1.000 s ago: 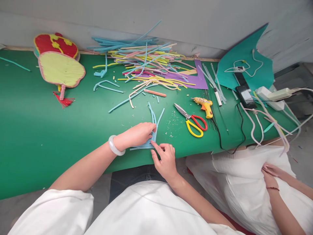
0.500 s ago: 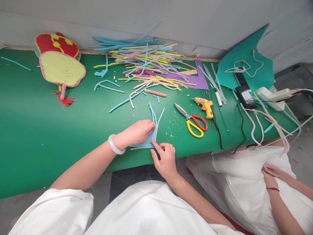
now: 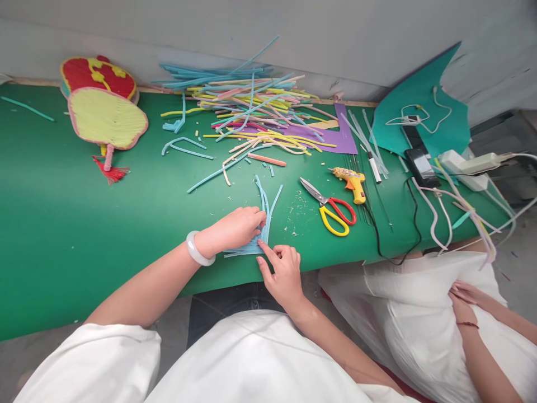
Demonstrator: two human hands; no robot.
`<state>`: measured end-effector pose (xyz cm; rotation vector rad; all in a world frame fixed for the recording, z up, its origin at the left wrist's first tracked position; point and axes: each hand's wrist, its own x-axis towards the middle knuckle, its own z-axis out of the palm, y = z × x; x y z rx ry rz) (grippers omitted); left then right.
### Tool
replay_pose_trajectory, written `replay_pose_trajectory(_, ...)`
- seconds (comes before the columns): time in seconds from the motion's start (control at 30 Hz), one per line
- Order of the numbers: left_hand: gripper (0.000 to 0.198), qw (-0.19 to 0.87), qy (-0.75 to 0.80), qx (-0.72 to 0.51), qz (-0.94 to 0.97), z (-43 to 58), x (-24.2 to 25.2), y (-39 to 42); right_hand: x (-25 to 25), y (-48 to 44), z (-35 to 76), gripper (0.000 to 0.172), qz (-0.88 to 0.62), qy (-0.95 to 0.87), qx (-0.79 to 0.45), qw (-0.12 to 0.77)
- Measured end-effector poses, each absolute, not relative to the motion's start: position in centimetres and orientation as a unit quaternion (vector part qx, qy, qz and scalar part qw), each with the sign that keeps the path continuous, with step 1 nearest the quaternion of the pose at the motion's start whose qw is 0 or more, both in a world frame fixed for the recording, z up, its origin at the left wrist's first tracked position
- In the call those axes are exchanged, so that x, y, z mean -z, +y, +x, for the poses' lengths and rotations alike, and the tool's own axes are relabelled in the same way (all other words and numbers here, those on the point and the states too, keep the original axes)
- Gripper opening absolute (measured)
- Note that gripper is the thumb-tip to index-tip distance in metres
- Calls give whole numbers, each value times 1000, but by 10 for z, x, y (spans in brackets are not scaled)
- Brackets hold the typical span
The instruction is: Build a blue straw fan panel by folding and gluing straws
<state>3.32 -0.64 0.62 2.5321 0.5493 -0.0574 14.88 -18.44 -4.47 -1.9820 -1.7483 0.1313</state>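
Note:
At the table's near edge lies a small woven piece of light-blue pipe cleaners [image 3: 252,248], with several loose ends [image 3: 273,203] standing out past its far side. My left hand [image 3: 241,226], with a pale bangle at the wrist, rests over this piece. Its fingertips are pinched on a blue pipe cleaner at the right side, and the palm hides much of the weave. My right hand [image 3: 285,274] comes in from the near right. Its index fingertip presses on the piece's right edge; the thumb is apart and the other fingers are loosely bent.
Scissors [image 3: 329,207] and a yellow glue gun [image 3: 352,183] lie to the right. Behind is a heap of coloured pipe cleaners [image 3: 251,106]. Two fuzzy fan shapes [image 3: 107,118] sit at the left. A phone [image 3: 420,167] and cables lie near a seated person's hands [image 3: 464,302].
Both hands stay almost in place. The right index fingertip has shifted very slightly left on the woven piece.

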Motion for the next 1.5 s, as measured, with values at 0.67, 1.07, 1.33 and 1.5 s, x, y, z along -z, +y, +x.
replay_pose_trajectory(0.67,17,242,200,38,948,34,-8,-7,42,-183,148,37,-732,-637,-61,236)
replay_pose_trajectory(1.07,17,260,190,28,946,33,-4,-6,34,-182,154,35,-723,-623,-109,278)
replay_pose_trajectory(1.33,13,290,192,-25,937,34,-2,3,30,-176,190,30,-672,-649,-86,345)
replay_pose_trajectory(1.5,17,199,251,-131,938,20,-24,-10,26,-165,207,32,-611,-744,-46,266)
